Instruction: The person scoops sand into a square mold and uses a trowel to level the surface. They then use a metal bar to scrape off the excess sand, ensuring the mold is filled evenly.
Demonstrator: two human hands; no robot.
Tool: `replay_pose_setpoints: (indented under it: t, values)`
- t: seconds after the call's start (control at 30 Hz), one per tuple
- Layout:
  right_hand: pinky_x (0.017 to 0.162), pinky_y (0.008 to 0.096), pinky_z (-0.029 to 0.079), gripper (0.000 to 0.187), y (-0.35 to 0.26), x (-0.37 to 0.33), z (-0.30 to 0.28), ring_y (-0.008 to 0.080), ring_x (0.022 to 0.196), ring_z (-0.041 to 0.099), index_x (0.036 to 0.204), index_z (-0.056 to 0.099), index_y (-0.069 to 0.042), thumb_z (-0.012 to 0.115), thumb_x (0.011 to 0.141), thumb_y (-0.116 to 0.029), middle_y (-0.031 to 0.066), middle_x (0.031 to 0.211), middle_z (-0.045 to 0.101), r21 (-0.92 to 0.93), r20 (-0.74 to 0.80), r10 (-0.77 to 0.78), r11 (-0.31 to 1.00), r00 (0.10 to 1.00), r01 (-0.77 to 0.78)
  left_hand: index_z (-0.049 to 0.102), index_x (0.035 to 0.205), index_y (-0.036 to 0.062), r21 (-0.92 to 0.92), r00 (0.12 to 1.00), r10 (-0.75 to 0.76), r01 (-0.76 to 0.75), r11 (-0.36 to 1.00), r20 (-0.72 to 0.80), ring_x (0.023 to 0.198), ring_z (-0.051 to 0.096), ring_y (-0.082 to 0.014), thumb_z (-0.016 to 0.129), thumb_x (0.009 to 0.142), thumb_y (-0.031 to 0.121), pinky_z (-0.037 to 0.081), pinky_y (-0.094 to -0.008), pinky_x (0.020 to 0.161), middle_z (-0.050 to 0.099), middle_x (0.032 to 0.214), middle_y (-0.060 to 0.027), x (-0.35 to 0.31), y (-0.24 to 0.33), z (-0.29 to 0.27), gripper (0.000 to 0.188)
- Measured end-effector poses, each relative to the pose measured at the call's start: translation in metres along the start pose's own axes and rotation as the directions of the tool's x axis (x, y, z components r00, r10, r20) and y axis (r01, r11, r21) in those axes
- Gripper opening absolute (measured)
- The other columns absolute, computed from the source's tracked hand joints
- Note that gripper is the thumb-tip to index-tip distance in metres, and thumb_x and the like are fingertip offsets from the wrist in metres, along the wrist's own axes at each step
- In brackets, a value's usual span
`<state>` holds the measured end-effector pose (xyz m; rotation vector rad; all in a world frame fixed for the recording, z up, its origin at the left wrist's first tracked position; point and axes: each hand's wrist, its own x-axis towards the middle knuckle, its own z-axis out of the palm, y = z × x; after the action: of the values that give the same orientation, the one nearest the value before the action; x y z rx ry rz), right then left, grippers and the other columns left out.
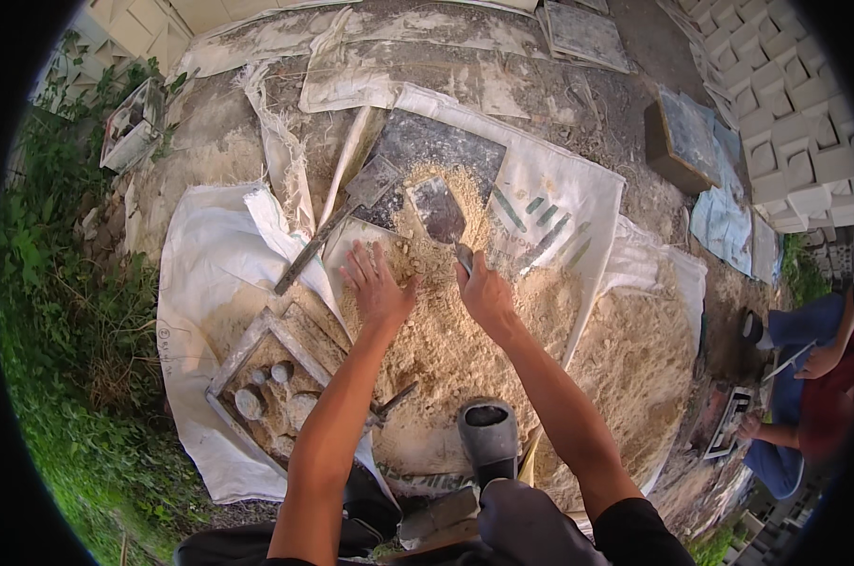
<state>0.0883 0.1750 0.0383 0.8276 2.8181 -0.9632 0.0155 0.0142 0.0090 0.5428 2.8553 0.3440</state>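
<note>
My left hand (380,291) lies with fingers spread on the loose tan sand (436,349), palm down and holding nothing. To its right, my right hand (488,297) is closed round the short grey handle of what looks like a trowel (438,212). Its broad dark blade lies forward of the hand, ringed by sand. Beneath is a dark square board (464,140), partly covered with sand. A flat-bladed tool with a long handle (309,257) rests slantwise beyond my left hand, its blade on the board's left edge.
A wooden frame mould (241,351) with several round pieces lies left of my forearm. White sacking (196,401) spreads under the sand. My grey boot (489,439) stands at the near edge. At the right, another person (828,401) works at a small mould (729,422). A block (679,146) stands far right.
</note>
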Motion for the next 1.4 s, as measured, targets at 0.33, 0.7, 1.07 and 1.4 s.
replay_pose_setpoints:
  t: [0.33, 0.7, 1.07, 1.4]
  values:
    - [0.063, 0.0519, 0.047, 0.037, -0.053, -0.008, -0.048, 0.0462, 0.07, 0.059, 0.098, 0.043, 0.002, 0.045, 0.092, -0.035, 0.0302, 0.072, 0.059, 0.051, 0.056, 0.045, 0.998, 0.997, -0.048, -0.008, 0.144, 0.0088, 0.116, 0.912, -0.017, -0.034, 0.993, 0.411, 0.136, -0.019, -0.0301, 0.067, 0.049, 0.074, -0.007, -0.0515, 0.107, -0.015, 0.149, -0.0125, -0.012, -0.029, -0.025, 0.137]
    - [0.053, 0.0493, 0.049, 0.038, -0.06, -0.001, -0.021, 0.0455, 0.062, 0.06, 0.099, 0.041, 0.001, 0.043, 0.093, -0.036, 0.0285, 0.064, 0.058, -0.026, -0.023, 0.023, 0.999, 0.999, -0.024, -0.009, 0.144, 0.0132, 0.117, 0.918, -0.018, -0.031, 0.993, 0.396, 0.136, -0.019, -0.0291, 0.071, 0.045, 0.071, -0.007, -0.0517, 0.108, -0.016, 0.149, -0.0106, -0.011, -0.035, -0.023, 0.14]
    - [0.047, 0.0471, 0.046, 0.037, -0.009, -0.034, -0.001, 0.0438, 0.061, 0.06, 0.095, 0.043, -0.002, 0.045, 0.092, -0.038, 0.027, 0.067, 0.059, -0.036, 0.041, -0.01, 0.999, 0.999, 0.012, -0.01, 0.143, 0.0105, 0.114, 0.897, -0.03, -0.022, 0.993, 0.441, 0.136, -0.019, -0.0293, 0.072, 0.045, 0.071, -0.006, -0.0516, 0.108, -0.017, 0.149, -0.0123, -0.008, -0.032, -0.031, 0.142]
    - [0.059, 0.0516, 0.049, 0.039, -0.016, -0.046, -0.015, 0.0481, 0.067, 0.059, 0.1, 0.042, 0.004, 0.045, 0.091, -0.034, 0.0313, 0.071, 0.059, -0.062, 0.224, 0.062, 0.997, 0.973, -0.05, -0.013, 0.143, 0.0131, 0.138, 0.873, -0.071, 0.005, 0.99, 0.482, 0.135, -0.024, -0.0287, 0.072, 0.045, 0.071, -0.011, -0.0524, 0.106, -0.02, 0.149, -0.0096, -0.005, -0.029, -0.032, 0.143]
